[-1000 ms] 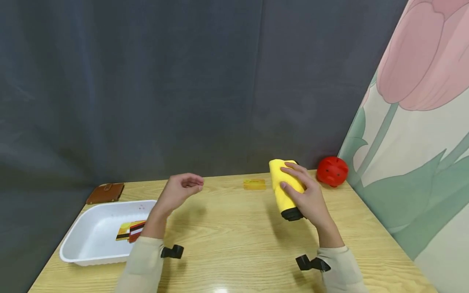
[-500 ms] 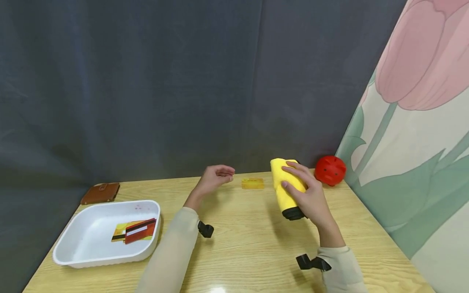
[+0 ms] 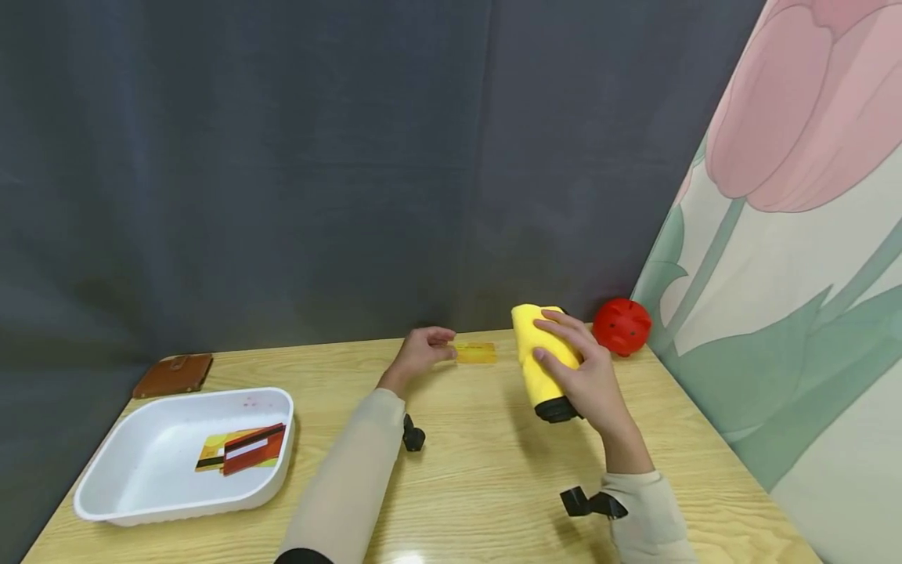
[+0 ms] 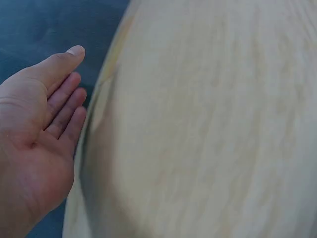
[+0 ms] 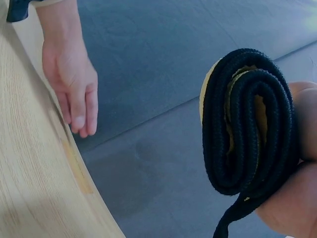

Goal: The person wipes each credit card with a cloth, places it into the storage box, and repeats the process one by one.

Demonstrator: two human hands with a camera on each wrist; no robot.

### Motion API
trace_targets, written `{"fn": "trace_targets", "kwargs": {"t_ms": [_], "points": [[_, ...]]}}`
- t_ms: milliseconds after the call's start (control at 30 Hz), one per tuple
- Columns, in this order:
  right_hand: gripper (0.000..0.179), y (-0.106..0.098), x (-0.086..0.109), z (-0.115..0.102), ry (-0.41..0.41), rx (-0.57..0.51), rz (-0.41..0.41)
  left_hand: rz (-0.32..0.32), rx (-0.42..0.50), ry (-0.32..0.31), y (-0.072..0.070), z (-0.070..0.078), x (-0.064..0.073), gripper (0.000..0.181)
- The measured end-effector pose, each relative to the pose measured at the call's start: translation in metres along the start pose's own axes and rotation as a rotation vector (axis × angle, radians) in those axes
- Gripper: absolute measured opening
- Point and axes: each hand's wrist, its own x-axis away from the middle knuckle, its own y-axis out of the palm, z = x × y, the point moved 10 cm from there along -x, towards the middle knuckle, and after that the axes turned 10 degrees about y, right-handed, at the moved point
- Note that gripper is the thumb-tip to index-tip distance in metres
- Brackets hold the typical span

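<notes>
A flat yellow card (image 3: 479,353) lies near the table's back edge. Just to its left is my left hand (image 3: 417,354), with its fingertips close by; in the left wrist view the palm and loosely bent fingers (image 4: 63,105) hold nothing. Whether they touch the card I cannot tell. My right hand (image 3: 590,380) grips a rolled yellow cloth (image 3: 539,368) with black edging and holds it above the table. The right wrist view shows the end of the roll (image 5: 247,124), its black-trimmed layers folded round one another, plus a loose dangling strip.
A white plastic tray (image 3: 127,462) stands at the left with a few overlapping red and yellow cards (image 3: 250,450) inside. Behind it lies a brown leather wallet (image 3: 172,376). A red piggy bank (image 3: 622,327) sits at the back right corner, beside the patterned wall; a dark curtain hangs behind the table.
My left hand has moved rightward from beside the tray to the yellow card. The right hand keeps its grip on the rolled cloth, nearly still. The head view has turned slightly right.
</notes>
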Motion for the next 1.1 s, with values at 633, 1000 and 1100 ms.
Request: {"fn": "trace_targets", "kwargs": {"t_ms": [633, 1000, 1100], "points": [[0.04, 0.003, 0.004, -0.001, 0.033, 0.016, -0.023, -0.052, -0.154, -0.049, 0.017, -0.002, 0.004, 0.057], [0.04, 0.006, 0.002, 0.0, 0.016, 0.021, -0.022, -0.097, -0.31, -0.1, 0.013, 0.002, 0.007, 0.052], [0.04, 0.007, 0.002, -0.001, 0.011, 0.018, -0.02, -0.097, -0.324, -0.117, 0.01, 0.004, 0.007, 0.048]]}}
